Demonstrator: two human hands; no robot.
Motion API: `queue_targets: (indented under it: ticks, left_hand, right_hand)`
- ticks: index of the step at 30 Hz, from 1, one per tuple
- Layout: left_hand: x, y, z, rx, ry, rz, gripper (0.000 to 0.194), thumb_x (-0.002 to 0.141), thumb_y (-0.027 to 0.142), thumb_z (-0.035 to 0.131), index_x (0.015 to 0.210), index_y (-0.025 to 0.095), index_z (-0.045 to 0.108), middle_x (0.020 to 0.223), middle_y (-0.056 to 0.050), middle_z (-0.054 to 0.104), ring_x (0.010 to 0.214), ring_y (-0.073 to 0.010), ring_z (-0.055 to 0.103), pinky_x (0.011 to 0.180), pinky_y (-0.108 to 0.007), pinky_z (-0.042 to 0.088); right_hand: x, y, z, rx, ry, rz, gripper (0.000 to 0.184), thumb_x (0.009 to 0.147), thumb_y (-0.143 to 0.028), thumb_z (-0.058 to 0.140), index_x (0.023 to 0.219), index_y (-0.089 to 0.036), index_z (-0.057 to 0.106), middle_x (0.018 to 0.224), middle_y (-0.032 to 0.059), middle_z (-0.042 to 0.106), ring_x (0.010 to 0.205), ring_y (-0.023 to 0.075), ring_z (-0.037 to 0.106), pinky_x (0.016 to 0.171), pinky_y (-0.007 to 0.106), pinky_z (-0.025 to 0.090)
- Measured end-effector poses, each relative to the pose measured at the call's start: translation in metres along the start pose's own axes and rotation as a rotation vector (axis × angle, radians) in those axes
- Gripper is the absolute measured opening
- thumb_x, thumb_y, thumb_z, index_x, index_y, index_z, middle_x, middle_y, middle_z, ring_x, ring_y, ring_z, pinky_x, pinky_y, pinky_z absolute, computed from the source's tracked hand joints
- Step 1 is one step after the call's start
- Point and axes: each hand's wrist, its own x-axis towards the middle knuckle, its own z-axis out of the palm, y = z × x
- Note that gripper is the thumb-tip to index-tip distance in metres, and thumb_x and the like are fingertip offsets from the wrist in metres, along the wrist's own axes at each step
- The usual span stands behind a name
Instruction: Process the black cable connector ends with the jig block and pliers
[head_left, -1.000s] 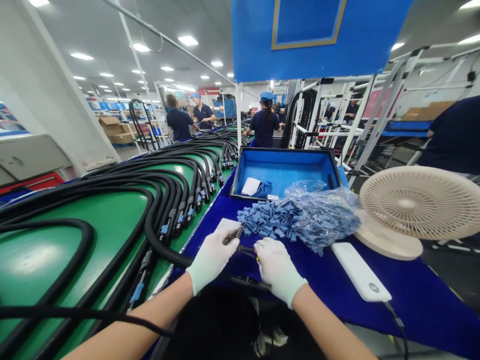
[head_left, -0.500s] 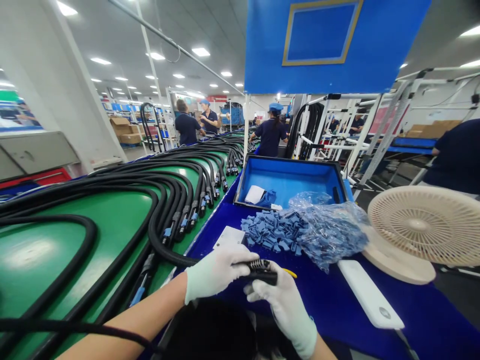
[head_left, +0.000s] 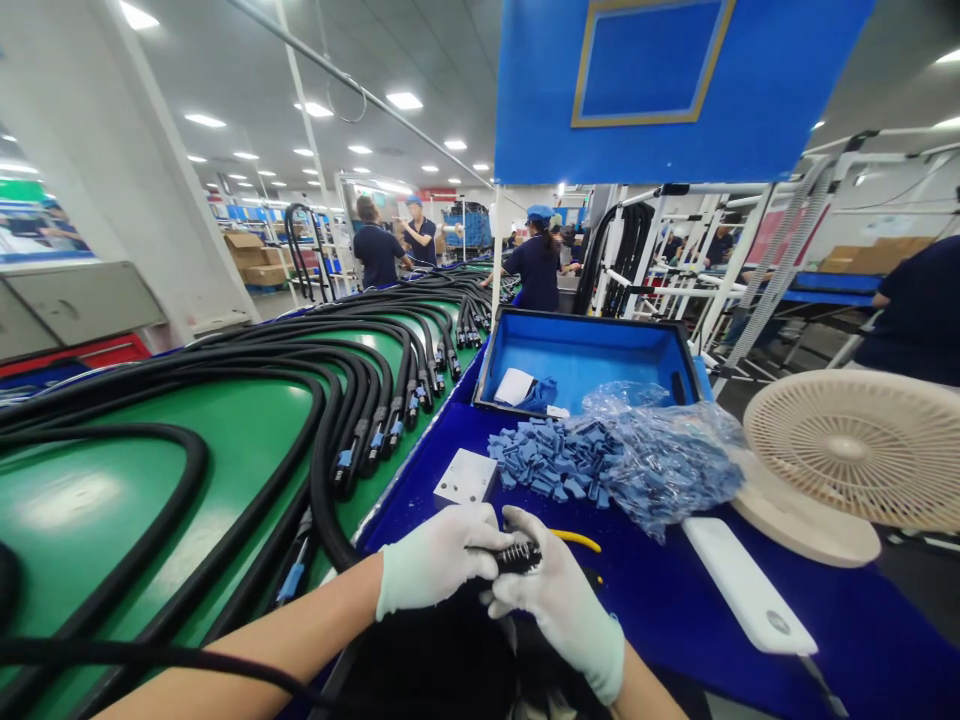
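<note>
Both of my hands wear white gloves and meet at the near edge of the blue table [head_left: 675, 600]. My left hand [head_left: 435, 560] is closed around a thick black cable end. My right hand [head_left: 559, 600] grips the same cable end [head_left: 519, 556], where a short metal spring shows between the two hands. A yellow wire [head_left: 576, 540] sticks out to the right just beyond my right hand. A pile of small blue plastic pieces [head_left: 551, 458] lies a little farther back, partly spilling from a clear bag [head_left: 664, 455]. A small white block [head_left: 465, 477] sits beside my left hand.
Several black cables [head_left: 352, 400] lie looped on the green conveyor [head_left: 225, 440] at left. An open blue bin [head_left: 585, 355] stands behind the pile. A beige fan [head_left: 855, 450] and a white power bank [head_left: 750, 590] are at right. Other people work in the background.
My hands pulled the cable end back toward me, from near the blue pieces to the table's near edge. My right hand shifted its grip under the spring. The white block became uncovered.
</note>
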Motion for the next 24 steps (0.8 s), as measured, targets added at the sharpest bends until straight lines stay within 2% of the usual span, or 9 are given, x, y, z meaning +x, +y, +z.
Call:
queue_targets:
  ticks: [3, 7, 9, 12, 15, 17, 20, 22, 24]
  left_hand:
    - [0.001, -0.007, 0.009, -0.106, 0.051, 0.032, 0.038, 0.079, 0.021, 0.064, 0.114, 0.028, 0.077, 0.097, -0.004, 0.065, 0.094, -0.0223, 0.061, 0.089, -0.034, 0.048]
    - [0.016, -0.022, 0.014, -0.301, 0.186, -0.108, 0.099, 0.060, 0.014, 0.079, 0.151, 0.029, 0.046, 0.111, -0.004, 0.065, 0.092, -0.0211, 0.062, 0.084, -0.035, 0.052]
    - [0.022, -0.026, 0.017, -0.335, 0.172, -0.165, 0.108, 0.056, 0.012, 0.081, 0.155, 0.025, 0.039, 0.106, -0.004, 0.066, 0.088, -0.0205, 0.063, 0.081, -0.034, 0.052]
    - [0.016, -0.023, 0.026, -0.163, 0.319, -0.168, 0.086, 0.062, 0.017, 0.080, 0.144, 0.022, 0.054, 0.097, -0.003, 0.068, 0.087, -0.0215, 0.063, 0.085, -0.035, 0.051]
    - [-0.008, -0.019, 0.042, 0.051, 0.522, -0.168, 0.032, 0.073, 0.034, 0.079, 0.103, 0.024, 0.076, 0.090, -0.004, 0.069, 0.087, -0.0235, 0.061, 0.086, -0.038, 0.049]
    - [-0.025, -0.020, 0.049, -0.157, 0.505, -0.216, 0.020, 0.078, 0.042, 0.076, 0.079, 0.022, 0.076, 0.080, -0.005, 0.068, 0.079, -0.0228, 0.061, 0.078, -0.037, 0.050]
    - [-0.036, -0.023, 0.051, -0.642, 0.636, -0.285, 0.031, 0.086, 0.052, 0.065, 0.089, 0.022, 0.073, 0.079, -0.006, 0.068, 0.073, -0.0215, 0.063, 0.070, -0.037, 0.054]
    - [-0.033, -0.024, 0.043, -0.829, 0.796, -0.265, 0.032, 0.090, 0.053, 0.061, 0.100, 0.023, 0.069, 0.081, -0.004, 0.065, 0.073, -0.0187, 0.063, 0.071, -0.035, 0.056]
    - [-0.026, -0.020, 0.029, -0.906, 0.935, -0.225, 0.026, 0.087, 0.045, 0.068, 0.101, 0.023, 0.066, 0.075, 0.000, 0.059, 0.068, -0.0146, 0.058, 0.067, -0.031, 0.056]
  right_hand:
    - [-0.002, 0.001, -0.002, -0.040, -0.032, -0.075, 0.087, 0.062, -0.006, 0.069, 0.143, -0.017, 0.039, 0.097, 0.0038, 0.068, 0.069, 0.0187, 0.069, 0.068, 0.040, 0.061]
    - [-0.003, 0.002, -0.005, -0.097, 0.001, -0.147, 0.076, 0.065, -0.007, 0.069, 0.136, -0.019, 0.046, 0.108, 0.0061, 0.068, 0.076, 0.0199, 0.070, 0.070, 0.040, 0.062]
    - [-0.001, 0.002, -0.006, -0.077, 0.027, -0.142, 0.074, 0.066, -0.008, 0.069, 0.135, -0.019, 0.046, 0.109, 0.0062, 0.069, 0.077, 0.0206, 0.070, 0.070, 0.041, 0.063]
    - [-0.001, 0.003, -0.011, -0.018, 0.040, -0.150, 0.067, 0.065, -0.009, 0.072, 0.128, -0.019, 0.052, 0.110, 0.0066, 0.069, 0.079, 0.0217, 0.071, 0.073, 0.043, 0.063]
    - [-0.008, 0.011, -0.014, 0.009, 0.100, -0.249, 0.049, 0.068, -0.012, 0.077, 0.114, -0.018, 0.061, 0.111, 0.0080, 0.071, 0.086, 0.0235, 0.072, 0.082, 0.044, 0.062]
    - [-0.016, 0.020, -0.011, 0.040, 0.188, -0.331, 0.042, 0.074, -0.017, 0.077, 0.114, -0.019, 0.064, 0.116, 0.0086, 0.071, 0.093, 0.0236, 0.072, 0.089, 0.044, 0.060]
    - [-0.023, 0.028, -0.006, -0.049, 0.081, -0.339, 0.051, 0.075, -0.025, 0.082, 0.122, -0.022, 0.065, 0.122, 0.0070, 0.070, 0.096, 0.0233, 0.071, 0.092, 0.042, 0.057]
    - [-0.016, 0.024, -0.014, -0.305, -0.111, -0.313, 0.046, 0.076, -0.033, 0.083, 0.118, -0.023, 0.069, 0.116, 0.0052, 0.073, 0.096, 0.0226, 0.071, 0.090, 0.038, 0.056]
    - [0.003, 0.011, -0.034, -0.682, -0.065, -0.327, 0.027, 0.089, -0.041, 0.070, 0.106, -0.021, 0.074, 0.106, 0.0057, 0.074, 0.096, 0.0220, 0.070, 0.090, 0.036, 0.053]
